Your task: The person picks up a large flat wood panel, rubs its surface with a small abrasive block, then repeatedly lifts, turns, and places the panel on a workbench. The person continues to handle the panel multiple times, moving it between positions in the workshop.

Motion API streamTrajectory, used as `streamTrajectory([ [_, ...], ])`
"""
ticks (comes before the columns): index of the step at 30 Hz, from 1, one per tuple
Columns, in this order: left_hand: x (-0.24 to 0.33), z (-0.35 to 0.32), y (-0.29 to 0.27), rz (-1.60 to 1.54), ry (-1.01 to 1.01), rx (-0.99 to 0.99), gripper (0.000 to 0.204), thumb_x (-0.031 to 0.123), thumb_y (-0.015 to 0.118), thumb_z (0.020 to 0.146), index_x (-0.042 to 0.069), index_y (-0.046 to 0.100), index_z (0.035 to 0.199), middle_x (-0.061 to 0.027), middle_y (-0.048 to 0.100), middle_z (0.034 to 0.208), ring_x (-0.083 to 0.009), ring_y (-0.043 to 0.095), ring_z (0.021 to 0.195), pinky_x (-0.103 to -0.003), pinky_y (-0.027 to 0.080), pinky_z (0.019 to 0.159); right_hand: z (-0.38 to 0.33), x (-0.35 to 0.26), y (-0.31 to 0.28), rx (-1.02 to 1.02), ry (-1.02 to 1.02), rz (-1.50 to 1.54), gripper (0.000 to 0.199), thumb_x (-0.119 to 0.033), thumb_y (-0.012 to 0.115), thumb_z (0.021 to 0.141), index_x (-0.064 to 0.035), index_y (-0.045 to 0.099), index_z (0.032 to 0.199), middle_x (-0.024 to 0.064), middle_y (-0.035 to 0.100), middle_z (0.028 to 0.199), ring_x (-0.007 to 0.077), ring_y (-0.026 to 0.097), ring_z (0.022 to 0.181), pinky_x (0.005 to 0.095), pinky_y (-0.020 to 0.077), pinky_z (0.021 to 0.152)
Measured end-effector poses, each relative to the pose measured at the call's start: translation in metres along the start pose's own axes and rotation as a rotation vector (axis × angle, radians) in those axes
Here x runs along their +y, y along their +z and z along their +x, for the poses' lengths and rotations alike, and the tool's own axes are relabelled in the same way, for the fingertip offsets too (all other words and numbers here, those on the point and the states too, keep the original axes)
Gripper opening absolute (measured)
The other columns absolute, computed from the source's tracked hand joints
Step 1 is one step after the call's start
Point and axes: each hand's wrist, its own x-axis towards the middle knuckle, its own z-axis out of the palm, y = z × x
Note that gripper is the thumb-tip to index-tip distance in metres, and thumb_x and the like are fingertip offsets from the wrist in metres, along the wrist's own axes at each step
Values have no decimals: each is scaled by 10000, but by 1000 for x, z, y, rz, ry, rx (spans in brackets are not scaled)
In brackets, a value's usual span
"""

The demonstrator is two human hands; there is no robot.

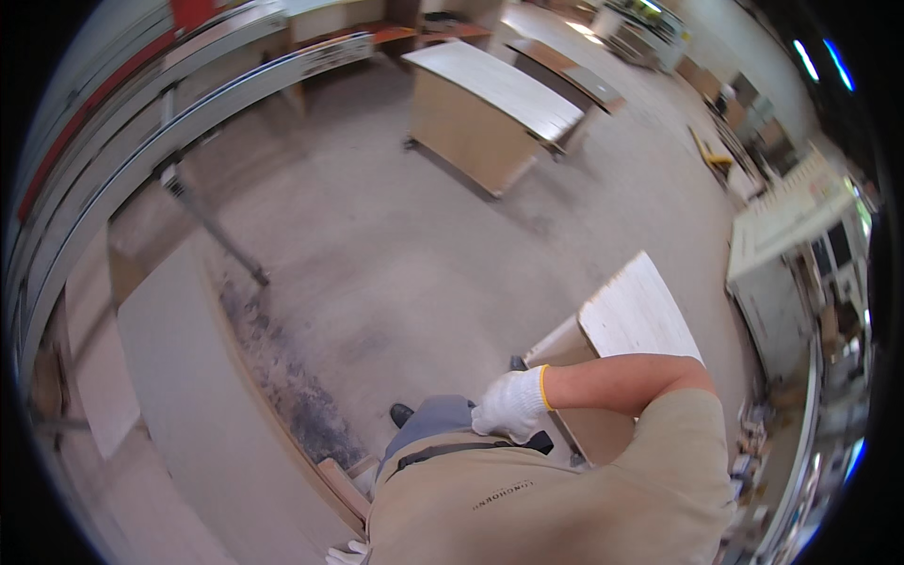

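My right hand (510,407), in a white knit glove with a yellow cuff edge, rests in front of my waist beside a black belt (443,452). Its fingers are curled in, and whatever they may hold is hidden. Only a few gloved fingers of my left hand (347,554) show at the lower edge, stretched out and apart. Near them lies the edge of a large grey-brown board (202,377) on my left. Just beyond my right forearm stands a low cart with a white top (640,306).
Another white-topped cart (499,85) stands ahead, with a brown-topped one (570,75) behind it. A long metal machine rail (202,113) runs along the left, with a grey leg (221,231) reaching the floor. A pale machine cabinet (777,282) stands at right. Dark dust (292,395) marks the concrete.
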Motion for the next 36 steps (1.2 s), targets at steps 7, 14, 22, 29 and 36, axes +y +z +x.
streamTrajectory([
  [7, 18, 23, 6, 24, 79, -11, 545, 302, 593, 970, -29, 527, 1398, -282, 523, 1432, -490, 477, 1324, -600, 390, 1107, -14, -1, 44, 184, 139, 132, 234, -195, 715, 784, -114, 717, 1003, 134, 719, 1034, 378, 699, 955, 527, 558, 784],
  [14, 26, 31, 11, 100, -42, 14, 549, 319, 587, 979, -28, 532, 1400, -277, 525, 1436, -476, 484, 1326, -590, 393, 1109, 5, 4, 54, 389, 251, 280, 176, -209, 624, 894, -137, 718, 1024, 126, 726, 1031, 379, 704, 954, 517, 562, 788],
  [22, 34, 26, 12, 162, -189, -10, 554, 339, 579, 990, -28, 537, 1402, -272, 528, 1441, -461, 492, 1329, -579, 396, 1112, 11, 56, 48, 358, 297, 299, 264, -271, 625, 907, -103, 722, 1086, 149, 747, 1026, 393, 709, 970, 521, 562, 797],
  [29, 34, 13, 10, 263, -398, -27, 559, 357, 573, 999, -27, 541, 1404, -267, 531, 1445, -447, 499, 1331, -569, 398, 1115, 6, 113, 35, 231, 319, 325, 304, -309, 604, 921, -110, 695, 1133, 165, 735, 1081, 394, 692, 1035, 519, 550, 847],
  [36, 100, -4, -9, 181, -555, -122, 546, 312, 545, 1022, -30, 513, 1446, -280, 496, 1493, -452, 473, 1356, -554, 377, 1148, -8, 199, 6, 244, 290, 318, 316, -360, 592, 968, -110, 682, 1138, 171, 712, 1160, 399, 672, 1097, 519, 536, 904],
])
